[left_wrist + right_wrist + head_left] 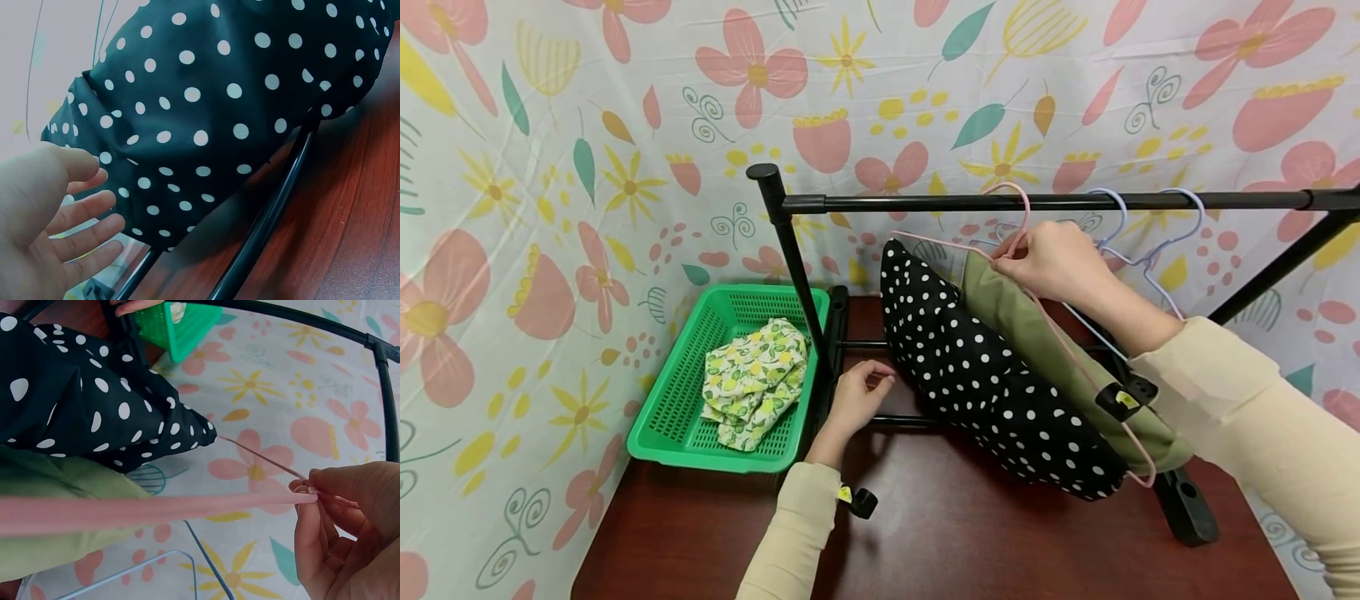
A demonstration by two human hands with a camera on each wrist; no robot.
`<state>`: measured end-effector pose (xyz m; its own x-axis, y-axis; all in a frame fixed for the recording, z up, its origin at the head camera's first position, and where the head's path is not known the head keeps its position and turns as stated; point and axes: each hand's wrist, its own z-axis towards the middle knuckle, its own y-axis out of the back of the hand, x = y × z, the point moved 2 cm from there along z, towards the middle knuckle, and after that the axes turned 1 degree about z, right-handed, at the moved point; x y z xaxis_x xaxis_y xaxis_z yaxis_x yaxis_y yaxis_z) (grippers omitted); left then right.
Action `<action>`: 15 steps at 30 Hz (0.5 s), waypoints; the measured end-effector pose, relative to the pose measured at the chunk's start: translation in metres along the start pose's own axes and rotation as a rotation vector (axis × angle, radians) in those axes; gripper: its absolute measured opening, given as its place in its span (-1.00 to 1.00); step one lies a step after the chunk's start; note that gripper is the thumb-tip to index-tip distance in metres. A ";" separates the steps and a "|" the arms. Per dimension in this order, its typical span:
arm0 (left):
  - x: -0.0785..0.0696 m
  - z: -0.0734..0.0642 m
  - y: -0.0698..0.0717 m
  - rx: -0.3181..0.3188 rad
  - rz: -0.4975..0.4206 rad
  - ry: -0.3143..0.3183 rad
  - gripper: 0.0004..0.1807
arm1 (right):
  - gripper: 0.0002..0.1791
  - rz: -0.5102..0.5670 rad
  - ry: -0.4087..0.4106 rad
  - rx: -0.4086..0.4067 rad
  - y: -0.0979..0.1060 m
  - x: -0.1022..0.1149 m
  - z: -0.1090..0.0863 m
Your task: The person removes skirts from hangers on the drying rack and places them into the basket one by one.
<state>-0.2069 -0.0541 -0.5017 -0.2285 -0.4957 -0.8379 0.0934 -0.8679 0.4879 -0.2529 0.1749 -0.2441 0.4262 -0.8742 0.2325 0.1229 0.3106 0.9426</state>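
My right hand pinches the neck of a pink clothes hanger, whose hook loops over the black rail. A black cloth with white polka dots hangs from this hanger. Olive green cloth lies right beside it; which hanger carries that is unclear. My left hand is by the lower left of the dotted cloth, its fingers loosely bent and nothing held. In the left wrist view its fingertips overlap the dotted cloth; contact cannot be told.
A green basket on the left holds crumpled lemon-print cloth. The black garment rack stands on a brown table, in front of a floral curtain. Two blue-lilac hangers hang farther right on the rail.
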 end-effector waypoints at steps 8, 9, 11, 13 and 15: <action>0.001 0.001 0.000 -0.005 -0.007 -0.003 -0.86 | -0.79 0.009 0.038 -0.038 0.009 0.007 0.003; 0.001 0.001 0.000 -0.005 -0.009 -0.003 -0.86 | -0.79 0.008 0.040 -0.039 0.010 0.007 0.003; 0.001 0.001 -0.001 -0.003 -0.017 -0.001 -0.87 | -0.80 0.002 0.042 -0.044 0.012 0.009 0.003; 0.002 0.000 -0.001 0.004 -0.024 0.008 -0.87 | -0.80 0.001 0.031 -0.045 0.013 0.010 0.003; 0.002 0.000 -0.002 0.013 -0.024 0.018 -0.88 | -0.80 0.001 0.020 -0.045 0.013 0.011 0.003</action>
<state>-0.2080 -0.0537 -0.5044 -0.2134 -0.4751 -0.8536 0.0757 -0.8792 0.4704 -0.2495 0.1679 -0.2279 0.4440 -0.8665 0.2282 0.1625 0.3283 0.9305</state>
